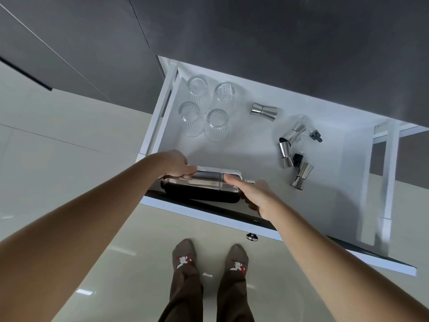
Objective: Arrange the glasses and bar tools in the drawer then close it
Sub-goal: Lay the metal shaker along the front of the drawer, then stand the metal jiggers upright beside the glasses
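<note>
A white drawer [255, 145] stands pulled out below me. A shiny metal cocktail shaker [209, 178] lies on its side along the drawer's front wall. My left hand [177, 165] grips its left end and my right hand [254, 194] grips its right end. Several ribbed clear glasses [204, 108] stand upside down in a block at the back left. One steel jigger [263, 110] lies alone mid-drawer. More jiggers [292, 149] and dark-capped pourers [315, 135] lie scattered at the right.
The drawer front carries a round metal knob [252, 237] just ahead of my socked feet [209, 259]. Dark grey cabinet fronts [232, 31] rise behind the drawer. A glossy pale tiled floor [69, 147] lies to the left and beneath me.
</note>
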The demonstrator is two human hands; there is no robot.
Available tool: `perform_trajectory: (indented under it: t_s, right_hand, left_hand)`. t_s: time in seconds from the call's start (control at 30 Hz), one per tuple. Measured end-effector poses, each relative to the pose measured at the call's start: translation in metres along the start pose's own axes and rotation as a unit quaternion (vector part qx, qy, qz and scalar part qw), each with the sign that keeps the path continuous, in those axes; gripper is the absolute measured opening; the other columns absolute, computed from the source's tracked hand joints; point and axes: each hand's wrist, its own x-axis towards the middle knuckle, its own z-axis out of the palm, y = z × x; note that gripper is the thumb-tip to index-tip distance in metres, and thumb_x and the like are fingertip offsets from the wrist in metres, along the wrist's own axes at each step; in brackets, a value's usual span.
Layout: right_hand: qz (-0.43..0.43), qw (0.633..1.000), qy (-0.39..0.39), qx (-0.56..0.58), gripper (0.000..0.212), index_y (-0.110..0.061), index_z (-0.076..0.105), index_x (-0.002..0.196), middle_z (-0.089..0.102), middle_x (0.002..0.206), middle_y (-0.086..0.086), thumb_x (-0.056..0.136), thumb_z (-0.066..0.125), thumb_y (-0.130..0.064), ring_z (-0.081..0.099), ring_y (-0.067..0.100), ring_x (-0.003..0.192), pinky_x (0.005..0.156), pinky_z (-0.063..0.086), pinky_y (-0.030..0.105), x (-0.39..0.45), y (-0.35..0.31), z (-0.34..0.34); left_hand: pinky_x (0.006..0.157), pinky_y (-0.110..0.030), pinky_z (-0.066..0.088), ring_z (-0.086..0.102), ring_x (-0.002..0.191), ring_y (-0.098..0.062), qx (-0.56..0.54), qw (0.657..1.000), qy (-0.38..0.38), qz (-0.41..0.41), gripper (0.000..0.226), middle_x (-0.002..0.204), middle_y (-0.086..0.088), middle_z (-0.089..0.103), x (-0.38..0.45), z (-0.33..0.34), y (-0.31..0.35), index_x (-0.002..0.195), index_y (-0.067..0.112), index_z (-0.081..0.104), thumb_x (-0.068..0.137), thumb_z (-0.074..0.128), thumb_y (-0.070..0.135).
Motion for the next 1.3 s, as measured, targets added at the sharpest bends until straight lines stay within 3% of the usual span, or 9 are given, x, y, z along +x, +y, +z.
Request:
perform_trajectory:
  t_s: [0.13, 0.3, 0.43, 0.5, 0.6, 0.73, 0.87, 1.1, 1.3]
  right_hand:
    - [0.005, 0.994, -0.048, -0.093, 0.079, -0.009, 0.052, 0.115, 0.056, 0.114, 0.006, 0.064, 0.072, -0.066, 0.047, 0.021, 0.098, 0.082, 0.036, 0.031, -0.003, -0.001, 0.002]
    - [-0.024, 0.983, -0.086, -0.162, 0.074, -0.013, 0.053, 0.117, 0.056, 0.118, 0.006, 0.071, 0.063, -0.070, 0.048, 0.023, 0.104, 0.087, 0.037, 0.031, -0.005, -0.009, 0.012]
    - [-0.069, 0.952, -0.106, -0.277, 0.055, -0.020, 0.051, 0.072, 0.050, 0.081, 0.002, 0.079, 0.048, -0.074, 0.050, 0.024, 0.084, 0.065, 0.037, 0.032, -0.019, -0.026, 0.014]
    - [-0.115, 0.954, -0.032, -0.277, 0.058, -0.011, 0.060, 0.079, 0.059, 0.084, 0.009, 0.086, 0.045, -0.066, 0.057, 0.026, 0.084, 0.069, 0.043, 0.034, 0.016, -0.011, -0.033]
    - [-0.203, 0.937, 0.175, -0.225, 0.041, -0.007, 0.057, 0.068, 0.062, 0.071, 0.014, 0.094, 0.047, -0.037, 0.059, 0.032, 0.077, 0.064, 0.040, 0.034, 0.032, -0.025, -0.063]
    - [-0.230, 0.896, 0.345, -0.157, 0.027, -0.008, 0.059, 0.104, 0.066, 0.107, 0.019, 0.095, 0.037, -0.020, 0.060, 0.036, 0.103, 0.072, 0.040, 0.031, 0.054, -0.052, -0.106]
    - [-0.281, 0.887, 0.323, -0.174, 0.027, -0.018, 0.058, 0.112, 0.063, 0.111, 0.014, 0.096, 0.036, -0.017, 0.058, 0.032, 0.103, 0.079, 0.045, 0.032, 0.070, -0.069, -0.129]
    - [-0.276, 0.827, 0.247, -0.424, 0.028, -0.002, 0.059, 0.112, 0.061, 0.118, 0.022, 0.099, 0.036, -0.014, 0.056, 0.037, 0.109, 0.085, 0.044, 0.037, 0.092, -0.074, -0.128]
    - [-0.306, 0.862, 0.314, -0.254, 0.024, -0.013, 0.053, 0.092, 0.059, 0.075, 0.007, 0.087, 0.033, -0.001, 0.056, 0.031, 0.075, 0.058, 0.037, 0.032, 0.098, -0.065, -0.118]
  left_hand:
    - [0.078, -0.031, 0.040, 0.055, 0.091, -0.028, 0.139, 0.990, 0.020, 0.004, 0.042, 0.098, -0.011, 0.058, 0.002, 0.000, 0.007, 0.093, 0.006, 0.060, 0.099, 0.039, 0.041]
    - [0.093, -0.032, 0.046, 0.056, 0.109, -0.027, 0.219, 0.976, 0.017, -0.001, 0.034, 0.116, -0.011, 0.057, -0.007, 0.004, 0.023, 0.125, 0.007, 0.058, 0.102, 0.040, 0.025]
    - [0.074, -0.033, 0.047, 0.058, 0.086, -0.026, 0.246, 0.964, 0.096, 0.023, 0.023, 0.091, -0.009, 0.058, -0.013, 0.006, 0.046, 0.110, 0.006, 0.064, 0.093, 0.058, 0.020]
    - [0.079, -0.037, 0.048, 0.062, 0.099, -0.031, 0.208, 0.960, 0.162, 0.093, 0.026, 0.104, -0.014, 0.064, 0.021, 0.032, 0.111, 0.115, 0.006, 0.062, 0.095, 0.057, 0.021]
    - [0.091, -0.042, 0.049, 0.056, 0.119, -0.036, 0.136, 0.941, 0.256, 0.176, 0.037, 0.129, -0.017, 0.056, 0.024, 0.027, 0.146, 0.128, 0.005, 0.057, 0.097, 0.054, 0.024]
    - [0.101, -0.045, 0.046, 0.039, 0.132, -0.033, 0.132, 0.910, 0.311, 0.239, 0.047, 0.147, -0.016, 0.036, 0.054, 0.015, 0.169, 0.139, 0.002, 0.040, 0.095, 0.054, 0.013]
    - [0.106, -0.047, 0.043, 0.031, 0.138, -0.035, 0.168, 0.896, 0.334, 0.241, 0.060, 0.155, -0.015, 0.025, 0.092, 0.003, 0.172, 0.143, 0.001, 0.033, 0.089, 0.058, 0.001]
    - [0.089, -0.047, 0.045, 0.046, 0.120, -0.037, 0.154, 0.898, 0.351, 0.215, 0.036, 0.130, -0.019, 0.048, 0.107, 0.012, 0.164, 0.128, 0.003, 0.046, 0.096, 0.054, 0.019]
    - [0.088, -0.043, 0.044, 0.054, 0.110, -0.040, 0.064, 0.902, 0.365, 0.223, 0.030, 0.124, -0.022, 0.051, 0.103, 0.021, 0.164, 0.120, 0.000, 0.051, 0.094, 0.052, 0.014]
